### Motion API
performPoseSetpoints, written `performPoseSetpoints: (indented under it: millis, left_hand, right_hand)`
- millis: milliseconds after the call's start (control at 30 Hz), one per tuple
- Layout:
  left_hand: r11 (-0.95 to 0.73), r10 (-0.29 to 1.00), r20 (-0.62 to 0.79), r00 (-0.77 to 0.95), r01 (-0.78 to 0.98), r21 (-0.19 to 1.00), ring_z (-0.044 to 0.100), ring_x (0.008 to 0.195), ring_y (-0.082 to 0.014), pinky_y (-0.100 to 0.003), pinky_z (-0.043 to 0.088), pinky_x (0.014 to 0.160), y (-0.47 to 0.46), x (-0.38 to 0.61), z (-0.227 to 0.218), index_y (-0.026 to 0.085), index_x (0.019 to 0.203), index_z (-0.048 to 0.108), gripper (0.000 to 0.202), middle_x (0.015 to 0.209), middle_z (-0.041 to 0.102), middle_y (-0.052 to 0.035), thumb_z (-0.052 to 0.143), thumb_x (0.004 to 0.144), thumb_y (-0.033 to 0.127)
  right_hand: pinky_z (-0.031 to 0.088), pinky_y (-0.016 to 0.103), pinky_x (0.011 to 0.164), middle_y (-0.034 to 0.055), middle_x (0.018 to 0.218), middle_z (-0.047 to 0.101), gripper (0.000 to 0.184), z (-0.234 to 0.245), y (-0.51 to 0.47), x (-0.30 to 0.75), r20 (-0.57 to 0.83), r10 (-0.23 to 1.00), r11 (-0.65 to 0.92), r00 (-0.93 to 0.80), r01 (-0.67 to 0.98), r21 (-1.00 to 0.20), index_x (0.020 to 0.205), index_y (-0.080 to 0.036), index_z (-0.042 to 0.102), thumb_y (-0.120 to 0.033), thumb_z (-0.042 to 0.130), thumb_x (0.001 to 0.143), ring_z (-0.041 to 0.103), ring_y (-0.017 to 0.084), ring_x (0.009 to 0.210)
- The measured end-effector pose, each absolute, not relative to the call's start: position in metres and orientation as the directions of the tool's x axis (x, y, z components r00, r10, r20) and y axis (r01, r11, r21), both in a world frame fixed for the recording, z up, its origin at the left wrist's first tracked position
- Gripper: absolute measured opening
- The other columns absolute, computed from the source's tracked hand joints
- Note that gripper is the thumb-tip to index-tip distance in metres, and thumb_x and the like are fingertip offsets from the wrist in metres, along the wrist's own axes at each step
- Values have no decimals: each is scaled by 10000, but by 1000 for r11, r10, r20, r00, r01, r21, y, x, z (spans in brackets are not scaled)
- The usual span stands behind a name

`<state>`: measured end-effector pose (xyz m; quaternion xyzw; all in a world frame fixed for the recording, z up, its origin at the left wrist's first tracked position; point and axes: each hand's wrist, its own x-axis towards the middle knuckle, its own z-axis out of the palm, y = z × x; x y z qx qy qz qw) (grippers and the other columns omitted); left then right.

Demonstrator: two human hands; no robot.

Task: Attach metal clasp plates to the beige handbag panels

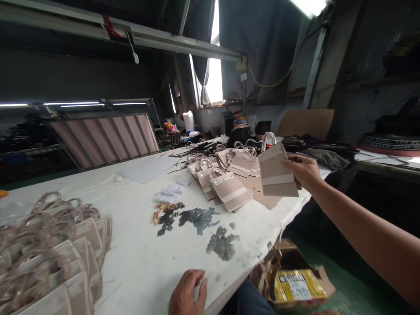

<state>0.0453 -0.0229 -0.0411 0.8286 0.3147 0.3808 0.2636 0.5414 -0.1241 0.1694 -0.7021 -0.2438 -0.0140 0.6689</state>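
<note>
bag panel [274, 170] in right hand [303, 171], left hand [187, 293] at table [138, 262]

Nothing here can be read outright — the yellow printed package [297, 285] sitting in the open brown cardboard box [323, 280] on the green floor [356, 280] shows black lettering and a white label, but both are too small and blurred to make out.
</note>
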Motion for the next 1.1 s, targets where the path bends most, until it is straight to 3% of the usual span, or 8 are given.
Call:
performPoseSetpoints:
  millis: [133,200,333,533,700,767,933,1100]
  left_hand:
    - [-259,878,124,463,240,936,761,971,-278,-370,621,886,-53,42,1,217,1060,789,519,1052,807,-108,666,901,697]
    - [47,798,-58,600,34,998,762,1030,-317,-437,619,915,-76,36,22,173,1192,773,709,1156,800,-163,608,891,793]
    - [428,624,-12,781,-329,842,715,1205,-403,-543,561,1039,-115,4,44,133,1280,747,886,1260,768,-216,592,828,879]
    - [658,607,-283,742,-271,702,697,1267,-404,-559,486,1144,-130,-70,49,115,1322,724,726,1223,789,-191,653,892,695]
    - [593,699,-363,616,-215,776,765,1129,-370,-518,555,1045,-123,-101,49,156,1441,645,643,1218,796,-173,742,910,504]
    - [547,721,-379,579,-140,826,785,1057,-349,-484,577,990,-117,-106,48,168,1475,614,672,1211,799,-165,791,891,448]
    - [402,716,-372,590,87,912,731,1195,-345,-476,532,1070,-92,-111,46,192,1520,578,730,1291,777,-130,808,883,465]
    - [131,634,-299,713,283,950,564,1435,-317,-482,341,1264,-66,-98,38,205,1546,562,748,1544,629,-82,788,881,462]
  right_hand:
    - [595,300,550,37,788,763,460,189,-181,464,158,570,160,806,79,-984,989,-215,746,-399,932,610,696,206,603]
    - [555,307,494,47,778,757,487,175,-205,411,38,654,79,756,-18,-997,1019,-227,735,-441,939,633,684,224,567]
    - [536,314,543,93,837,771,454,110,-231,296,-102,839,-91,534,-46,-995,972,-189,760,-547,890,725,694,253,648]
    - [602,374,767,94,955,776,483,39,-243,188,-101,961,-102,256,-7,-995,913,-203,771,-667,808,786,710,323,921]
    - [553,489,1059,103,1476,661,735,38,-241,184,-92,964,-117,249,89,-989,1434,-312,689,-668,803,802,657,372,1231]
    - [504,517,1125,86,1572,584,777,39,-237,187,-44,977,-75,208,141,-987,1488,-328,652,-656,811,803,623,376,1294]
    - [553,474,1063,125,1380,704,668,25,-236,177,-79,992,-91,98,119,-989,1426,-239,686,-612,769,879,651,357,1255]
    - [590,397,950,107,1204,756,458,-7,-262,157,-74,992,-89,104,150,-985,1314,-244,661,-515,717,949,716,301,1095]
